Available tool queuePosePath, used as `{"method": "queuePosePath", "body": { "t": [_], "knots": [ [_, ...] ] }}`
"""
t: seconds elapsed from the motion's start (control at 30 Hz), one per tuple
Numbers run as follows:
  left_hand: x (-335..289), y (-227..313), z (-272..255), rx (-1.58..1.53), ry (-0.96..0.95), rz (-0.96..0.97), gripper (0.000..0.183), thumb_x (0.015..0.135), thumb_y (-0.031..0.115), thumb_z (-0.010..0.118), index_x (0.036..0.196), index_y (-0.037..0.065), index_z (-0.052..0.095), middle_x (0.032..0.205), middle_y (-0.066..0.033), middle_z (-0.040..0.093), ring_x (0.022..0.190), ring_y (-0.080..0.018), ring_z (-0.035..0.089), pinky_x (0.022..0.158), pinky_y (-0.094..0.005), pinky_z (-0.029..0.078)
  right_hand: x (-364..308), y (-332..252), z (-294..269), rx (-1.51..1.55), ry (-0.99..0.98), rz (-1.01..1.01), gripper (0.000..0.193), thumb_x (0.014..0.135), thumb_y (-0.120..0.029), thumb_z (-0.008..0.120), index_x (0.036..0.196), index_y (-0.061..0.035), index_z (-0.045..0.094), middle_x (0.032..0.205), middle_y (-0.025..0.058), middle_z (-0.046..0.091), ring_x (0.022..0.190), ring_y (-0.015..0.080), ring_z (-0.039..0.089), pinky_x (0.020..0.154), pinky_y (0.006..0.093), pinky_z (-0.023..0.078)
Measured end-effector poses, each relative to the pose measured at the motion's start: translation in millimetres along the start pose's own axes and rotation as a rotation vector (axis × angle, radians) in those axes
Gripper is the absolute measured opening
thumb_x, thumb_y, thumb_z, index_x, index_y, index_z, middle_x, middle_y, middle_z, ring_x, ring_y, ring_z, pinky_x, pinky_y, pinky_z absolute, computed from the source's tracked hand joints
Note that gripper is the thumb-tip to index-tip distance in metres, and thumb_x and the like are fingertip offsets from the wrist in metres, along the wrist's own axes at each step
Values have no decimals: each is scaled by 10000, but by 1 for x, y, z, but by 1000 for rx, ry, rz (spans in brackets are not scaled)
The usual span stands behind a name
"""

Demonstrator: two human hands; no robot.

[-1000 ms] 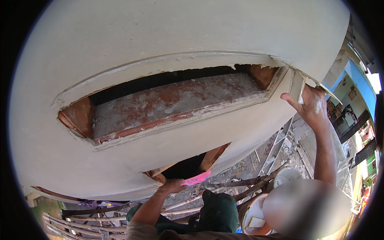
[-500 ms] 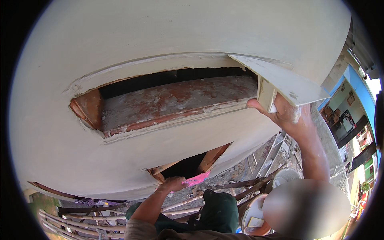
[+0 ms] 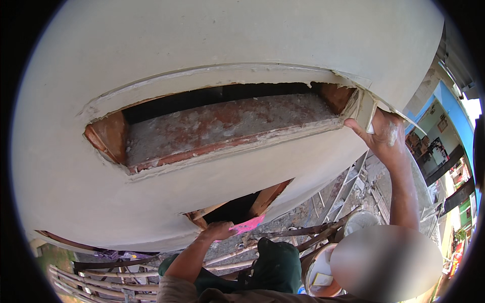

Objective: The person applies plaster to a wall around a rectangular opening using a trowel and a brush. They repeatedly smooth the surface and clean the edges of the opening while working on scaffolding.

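Note:
My right hand (image 3: 386, 134) is closed around the back of a pale plastering float (image 3: 369, 107), at the right end of a long opening (image 3: 237, 121) in the white wall. The float is tilted nearly edge-on, close to the opening's right corner, and its face is mostly hidden. White plaster smears show on my hand. Down by a smaller opening (image 3: 240, 207), my left hand (image 3: 219, 231) is closed on a thin, bright pink flat piece (image 3: 247, 224) with pale smears. Its exact kind cannot be made out.
Below are bamboo poles (image 3: 106, 283), a round bucket (image 3: 321, 275) with a yellowish piece in it, and a grey bucket (image 3: 361, 222). A metal ladder (image 3: 343, 194) lies over rubble. A blue-framed doorway (image 3: 437, 131) stands at right. A blurred patch covers the lower right.
My right hand has slid the float rightward along the opening's upper edge and tipped it more edge-on, uncovering the opening's right end. My left hand stays nearly still with the pink piece.

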State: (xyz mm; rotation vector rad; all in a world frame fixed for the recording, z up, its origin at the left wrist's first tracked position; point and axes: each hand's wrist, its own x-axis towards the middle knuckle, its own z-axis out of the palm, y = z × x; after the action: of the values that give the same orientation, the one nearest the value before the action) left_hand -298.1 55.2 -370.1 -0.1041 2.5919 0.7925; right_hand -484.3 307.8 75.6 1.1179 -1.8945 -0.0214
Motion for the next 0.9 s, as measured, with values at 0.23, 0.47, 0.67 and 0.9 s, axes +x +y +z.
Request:
{"method": "queuePosePath", "body": {
  "t": [0.23,0.47,0.67,0.9],
  "knots": [
    [-3,-1,-1,10,-17,-2,484,900,485,535,1149,79,620,1093,-177,655,1056,-348,610,886,-461,482,0,-41,-10,211,-24,-95,572,733,-358,813,1155,-29,609,1029,144,642,917,329,631,772,392,516],
    [-10,2,-11,11,-3,20,495,899,483,537,1167,73,608,1121,-169,647,1068,-345,604,895,-459,480,24,-67,-5,163,1,-167,579,742,-438,783,1139,-50,620,986,115,643,863,321,623,751,411,497],
    [-16,6,-18,5,65,65,456,908,483,520,1043,62,630,1041,-172,662,1012,-356,624,863,-470,497,32,-80,-3,168,-5,-159,546,736,-443,785,1094,-55,646,972,103,645,855,307,625,739,409,497],
    [-16,8,-24,20,-39,-3,530,899,496,532,1202,65,592,1157,-174,632,1098,-343,590,926,-448,469,43,-93,-8,196,22,-156,532,732,-452,783,1064,-55,659,952,109,653,822,324,631,718,414,501]
  ]
}}
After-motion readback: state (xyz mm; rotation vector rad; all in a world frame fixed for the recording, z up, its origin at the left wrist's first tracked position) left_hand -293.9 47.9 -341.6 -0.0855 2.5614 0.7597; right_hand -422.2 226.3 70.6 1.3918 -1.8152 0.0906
